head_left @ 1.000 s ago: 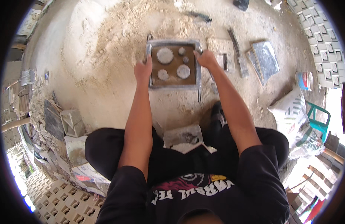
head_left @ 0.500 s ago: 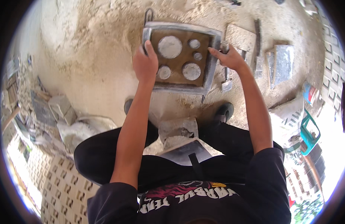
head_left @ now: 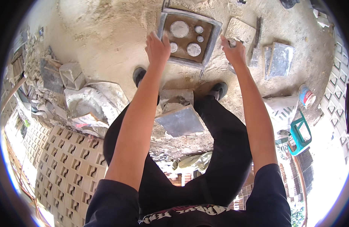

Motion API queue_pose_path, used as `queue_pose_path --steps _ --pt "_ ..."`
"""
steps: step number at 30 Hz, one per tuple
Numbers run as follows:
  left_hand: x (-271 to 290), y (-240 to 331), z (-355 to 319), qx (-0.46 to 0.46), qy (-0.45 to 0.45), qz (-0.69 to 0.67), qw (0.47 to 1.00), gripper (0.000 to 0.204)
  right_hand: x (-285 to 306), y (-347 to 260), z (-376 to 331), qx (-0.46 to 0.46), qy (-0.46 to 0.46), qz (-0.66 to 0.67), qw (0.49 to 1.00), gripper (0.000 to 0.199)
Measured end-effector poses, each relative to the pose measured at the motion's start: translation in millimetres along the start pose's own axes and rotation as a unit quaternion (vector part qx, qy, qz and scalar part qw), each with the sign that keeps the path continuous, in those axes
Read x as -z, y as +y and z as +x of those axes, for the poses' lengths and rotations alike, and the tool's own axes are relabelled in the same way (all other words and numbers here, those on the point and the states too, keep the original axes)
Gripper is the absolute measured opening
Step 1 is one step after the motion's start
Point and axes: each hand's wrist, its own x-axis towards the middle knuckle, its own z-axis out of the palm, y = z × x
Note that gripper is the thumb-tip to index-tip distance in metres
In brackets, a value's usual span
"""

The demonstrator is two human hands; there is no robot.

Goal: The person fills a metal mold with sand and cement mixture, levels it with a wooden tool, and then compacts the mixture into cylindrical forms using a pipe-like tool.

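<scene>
A square grey metal mould frame (head_left: 215, 38) lies on the sandy ground ahead of me. Its brown inner face (head_left: 185, 43) carries several round pale discs, large and small, one partly covered by my left hand (head_left: 158, 49). That hand is at the frame's left side, fingers apart and holding nothing. My right hand (head_left: 235, 53) hovers off the right side with its fingers parted, seemingly clear of the frame. A small greyish rounded thing (head_left: 232, 42) shows between its fingers; I cannot tell whether they touch it. A small grey blade (head_left: 231, 68) shows partly below that hand.
A pale board (head_left: 240, 32) and dark bar (head_left: 258, 36) lie to the right, near grey slabs (head_left: 282, 60). Between my legs sits a block with a dark plate (head_left: 181, 121). Concrete blocks (head_left: 72, 75) and sacks (head_left: 93, 102) are left; a teal stool (head_left: 301, 134) stands right.
Both hands have come off the mould frame, which they gripped by its sides. I have risen from a squat, legs straighter, and the frame appears higher and smaller in view.
</scene>
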Motion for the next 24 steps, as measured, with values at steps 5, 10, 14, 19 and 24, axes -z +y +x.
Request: queue_pose_path --steps 5,10,14,19,24 --pt "69.2 -6.9 -67.6 -0.028 -0.061 -0.056 0.996 0.044 72.1 -54.1 -69.1 -0.070 0.015 0.111 0.991 0.050" --pt "121.3 -1.6 -117.2 0.073 -0.187 -0.097 0.975 0.045 130.3 -85.8 -130.2 -0.088 0.105 0.306 0.942 0.051" --pt "84.6 -23.6 -144.7 0.203 -0.340 -0.230 0.889 0.057 139.8 -78.2 -162.1 -0.111 0.157 0.558 0.807 0.050" --pt "83.0 68.3 -142.7 0.431 -0.263 -0.589 0.630 0.078 83.3 -68.4 -180.2 -0.227 0.244 0.751 0.570 0.055" --pt "55.3 98.9 -116.7 0.356 -0.167 -0.748 0.535 0.052 32.5 -45.4 -226.1 -0.235 0.203 0.826 0.470 0.053"
